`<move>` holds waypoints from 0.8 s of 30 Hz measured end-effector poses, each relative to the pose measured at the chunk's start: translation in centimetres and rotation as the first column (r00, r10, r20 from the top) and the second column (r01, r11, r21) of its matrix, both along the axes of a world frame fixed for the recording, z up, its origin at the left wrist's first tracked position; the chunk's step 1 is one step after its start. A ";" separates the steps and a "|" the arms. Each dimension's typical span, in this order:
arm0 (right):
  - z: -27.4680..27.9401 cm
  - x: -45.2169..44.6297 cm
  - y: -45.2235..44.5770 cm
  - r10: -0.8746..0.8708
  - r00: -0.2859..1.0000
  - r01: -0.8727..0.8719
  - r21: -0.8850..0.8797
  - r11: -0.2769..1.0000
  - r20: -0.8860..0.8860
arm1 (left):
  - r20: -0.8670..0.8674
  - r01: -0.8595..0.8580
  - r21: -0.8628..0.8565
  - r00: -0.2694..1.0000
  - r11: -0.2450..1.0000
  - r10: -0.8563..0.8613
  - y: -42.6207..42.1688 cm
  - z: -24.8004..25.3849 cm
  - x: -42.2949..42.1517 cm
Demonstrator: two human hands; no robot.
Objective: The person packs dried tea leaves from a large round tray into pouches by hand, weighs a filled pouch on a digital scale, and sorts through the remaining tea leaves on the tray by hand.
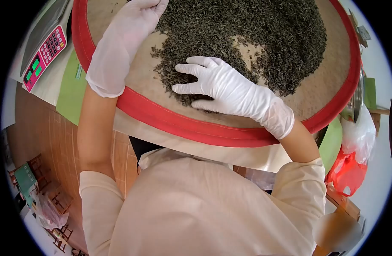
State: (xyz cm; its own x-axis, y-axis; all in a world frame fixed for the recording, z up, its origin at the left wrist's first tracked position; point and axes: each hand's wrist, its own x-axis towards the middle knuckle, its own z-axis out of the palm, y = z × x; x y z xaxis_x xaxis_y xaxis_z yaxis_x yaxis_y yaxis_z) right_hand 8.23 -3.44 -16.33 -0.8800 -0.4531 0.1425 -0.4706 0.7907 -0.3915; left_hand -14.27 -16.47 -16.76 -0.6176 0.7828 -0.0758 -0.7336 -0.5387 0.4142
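Observation:
Dark, dry, curled leaves that look like loose tea (pixel 247 25) lie spread on a big round tray with a red cloth rim (pixel 196 131). My right hand (pixel 217 83), in a white glove, rests on the near edge of the pile with its fingers spread apart. Also gloved in white, my left hand (pixel 147 7) is at the top edge of the view, left of the leaves. Its fingers look drawn together, partly cut off by the frame, and whatever they may hold is hidden.
A pink and white digital scale (pixel 44 57) stands left of the tray. To the right hang a red plastic bag (pixel 347 173) and a clear plastic bag (pixel 358 132). Several wooden chairs (pixel 59 199) stand on the tiled floor at lower left.

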 end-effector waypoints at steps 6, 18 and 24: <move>-0.6 -1.7 4.8 -0.499 0.866 0.492 -0.188 0.850 0.010 | 0.016 0.008 0.006 1.000 1.000 -0.008 -0.1 0.9 1.1; 0.7 -1.1 6.7 -0.203 0.932 0.294 -0.300 0.907 0.301 | -0.055 -0.194 -0.209 0.981 0.959 0.187 1.2 2.5 1.1; 1.6 -2.2 8.2 -0.684 0.728 0.673 -0.144 0.726 -0.045 | -0.023 -0.282 -0.166 0.959 0.945 0.282 0.9 4.9 1.5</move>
State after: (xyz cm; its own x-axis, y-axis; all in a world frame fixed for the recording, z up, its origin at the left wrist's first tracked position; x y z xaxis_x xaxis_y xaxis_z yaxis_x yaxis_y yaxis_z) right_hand 5.99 4.81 -14.76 -0.9269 0.2837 0.2458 0.1378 0.8663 -0.4801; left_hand -12.72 -15.62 -11.85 -0.8110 0.5532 -0.1903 -0.5622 -0.6471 0.5150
